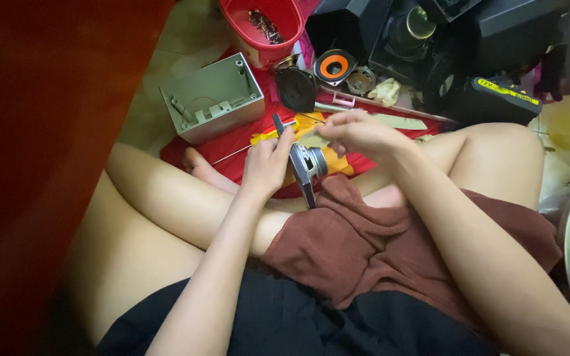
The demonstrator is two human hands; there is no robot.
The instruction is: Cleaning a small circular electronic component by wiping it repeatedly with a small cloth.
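I sit cross-legged on the floor. My left hand (266, 161) grips a small speaker driver (306, 166) with a dark frame and a silvery magnet, held on edge above my lap. My right hand (357, 132) is just right of it, fingers pinched together over the speaker's top; what they pinch is too small to tell. A yellow-handled tool (268, 135) lies on the red cloth (232, 142) behind my left hand.
A grey open metal box (212, 99) stands at the back left. A red bowl (262, 26) holds screws. Loose speakers (334, 66), black speaker housings (430, 33) and a black-and-yellow cordless tool (506, 95) crowd the back. A red wall (34, 132) fills the left.
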